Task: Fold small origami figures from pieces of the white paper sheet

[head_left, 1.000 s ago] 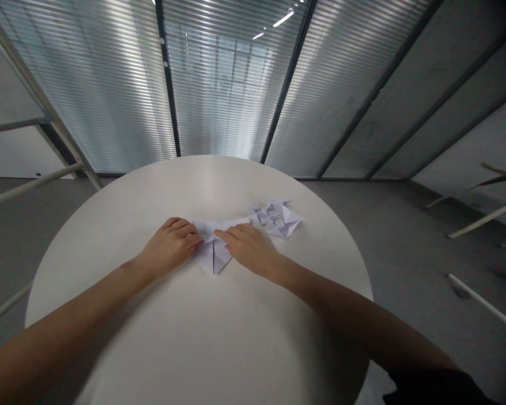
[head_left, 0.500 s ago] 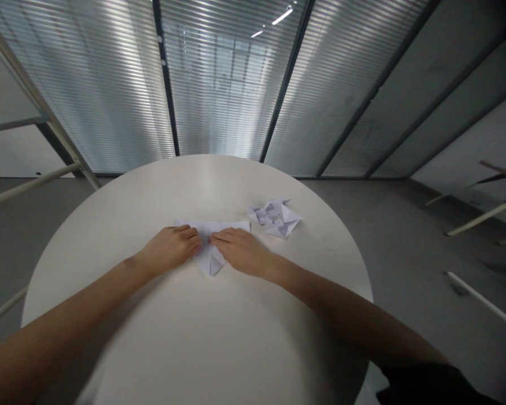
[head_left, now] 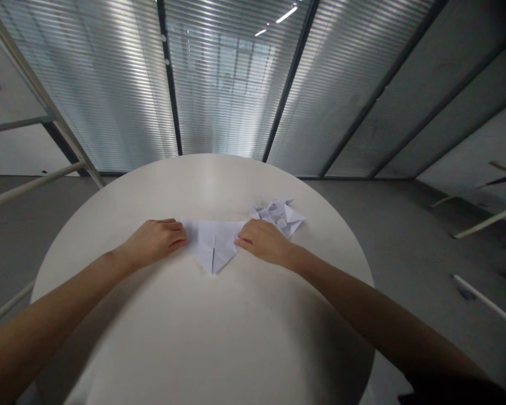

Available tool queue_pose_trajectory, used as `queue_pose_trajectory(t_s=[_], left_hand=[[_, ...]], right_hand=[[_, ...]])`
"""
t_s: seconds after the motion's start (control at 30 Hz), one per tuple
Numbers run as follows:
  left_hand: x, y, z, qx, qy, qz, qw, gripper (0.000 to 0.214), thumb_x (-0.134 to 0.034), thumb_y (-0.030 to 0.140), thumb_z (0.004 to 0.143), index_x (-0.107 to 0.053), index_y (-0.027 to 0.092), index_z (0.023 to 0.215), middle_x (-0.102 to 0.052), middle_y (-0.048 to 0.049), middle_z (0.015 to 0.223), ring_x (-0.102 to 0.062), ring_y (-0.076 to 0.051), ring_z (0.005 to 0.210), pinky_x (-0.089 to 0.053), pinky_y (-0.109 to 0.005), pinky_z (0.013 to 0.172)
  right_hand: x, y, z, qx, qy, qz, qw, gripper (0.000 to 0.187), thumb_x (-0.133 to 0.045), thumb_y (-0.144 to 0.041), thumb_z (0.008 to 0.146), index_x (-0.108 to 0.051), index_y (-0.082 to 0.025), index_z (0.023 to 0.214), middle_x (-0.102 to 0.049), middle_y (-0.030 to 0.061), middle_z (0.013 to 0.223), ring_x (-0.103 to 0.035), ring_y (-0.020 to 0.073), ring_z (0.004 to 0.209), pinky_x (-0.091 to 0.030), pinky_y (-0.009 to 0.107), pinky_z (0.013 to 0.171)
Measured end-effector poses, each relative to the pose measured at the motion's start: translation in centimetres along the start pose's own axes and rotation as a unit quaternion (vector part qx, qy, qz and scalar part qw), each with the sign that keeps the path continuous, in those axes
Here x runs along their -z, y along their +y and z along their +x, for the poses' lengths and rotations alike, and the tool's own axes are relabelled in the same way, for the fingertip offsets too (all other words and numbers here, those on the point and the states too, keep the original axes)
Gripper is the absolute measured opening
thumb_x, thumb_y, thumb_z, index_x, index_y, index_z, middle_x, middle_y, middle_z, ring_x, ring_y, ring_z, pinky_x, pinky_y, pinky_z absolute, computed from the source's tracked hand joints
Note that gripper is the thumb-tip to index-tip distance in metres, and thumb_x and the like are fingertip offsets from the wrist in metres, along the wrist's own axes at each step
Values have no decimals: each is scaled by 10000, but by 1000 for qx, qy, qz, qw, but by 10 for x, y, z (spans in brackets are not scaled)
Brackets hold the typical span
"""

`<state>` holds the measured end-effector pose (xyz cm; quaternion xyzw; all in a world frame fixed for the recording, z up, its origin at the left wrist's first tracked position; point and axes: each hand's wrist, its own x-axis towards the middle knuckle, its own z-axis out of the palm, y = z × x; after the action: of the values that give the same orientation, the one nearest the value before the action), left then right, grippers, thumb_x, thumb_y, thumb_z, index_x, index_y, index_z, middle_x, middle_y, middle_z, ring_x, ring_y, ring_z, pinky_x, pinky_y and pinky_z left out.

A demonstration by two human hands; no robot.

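Just below the frame's centre, the folded paper [head_left: 213, 247] lies on the counter [head_left: 219, 337] between the left hand [head_left: 160, 241] and right hand [head_left: 263, 241], set apart, their grip unclear, apparently mid-folding, the next move likely calling for aligned edges.

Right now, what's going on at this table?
A person's left hand and right hand are at opposite sides of a folded white paper on a round white table. The paper lies with its point toward the person, a short slit running up from the tip. More folded paper lies just past the right hand.
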<state>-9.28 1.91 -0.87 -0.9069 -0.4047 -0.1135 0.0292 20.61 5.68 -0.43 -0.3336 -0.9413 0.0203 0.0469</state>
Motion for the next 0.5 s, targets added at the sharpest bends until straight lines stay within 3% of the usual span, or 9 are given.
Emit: queue_pose_trajectory(t_s=[0.07, 0.13, 0.23, 0.33, 0.43, 0.5], left_hand=[[4, -3, 9, 12, -40, -18, 999, 239, -485, 305, 893, -658, 193, 772, -655, -35, 841, -586, -168, 812, -460, -296, 771], [5, -8, 18, 33, -64, -56, 996, 217, -520, 329, 861, -667, 199, 769, -648, -53, 1017, -572, -200, 954, -443, -325, 855], [2, -19, 29, 44, -87, -102, 990, 253, -591, 382, 793, -662, 200, 954, -589, -79, 1177, -552, -220, 1044, -433, -332, 905], [1, -26, 36, 72, -109, -126, 983, 557, -677, 423, 683, -564, 170, 1167, -610, -96, 1112, -580, -224, 995, -449, -325, 873], [4, -25, 41, 135, -172, -192, 957, 679, -703, 403, 622, -498, 161, 1222, -638, -89, 1059, -616, -211, 907, -476, -296, 778], [8, -21, 44, 159, -215, -232, 935, 652, -703, 390, 604, -509, 151, 1178, -666, -73, 983, -631, -197, 823, -478, -265, 682]], right_hand=[[1, 5, 15, -1, 2, 22, 1000, 246, -561, -351, 875, -672, -155, 775, -679, 91, 890, -590, 211, 934, -412, 328, 843], [1, 10, 27, 6, 3, 68, 998, 195, -672, -337, 786, -649, -164, 872, -651, 79, 998, -571, 203, 980, -401, 308, 858], [2, 15, 41, -21, -21, 104, 994, 568, -783, -389, 640, -568, -170, 1117, -615, 98, 1096, -569, 229, 1002, -413, 313, 843], [6, 14, 49, -59, -83, 107, 989, 756, -812, -435, 564, -509, -171, 1205, -622, 112, 1102, -593, 244, 959, -435, 304, 772], [11, 10, 56, -78, -125, 93, 985, 694, -808, -435, 557, -547, -181, 1148, -658, 85, 1062, -612, 223, 906, -434, 266, 690], [14, 6, 58, -72, -147, 71, 984, 549, -796, -425, 575, -619, -175, 1031, -684, 69, 1001, -622, 205, 854, -418, 246, 639]])
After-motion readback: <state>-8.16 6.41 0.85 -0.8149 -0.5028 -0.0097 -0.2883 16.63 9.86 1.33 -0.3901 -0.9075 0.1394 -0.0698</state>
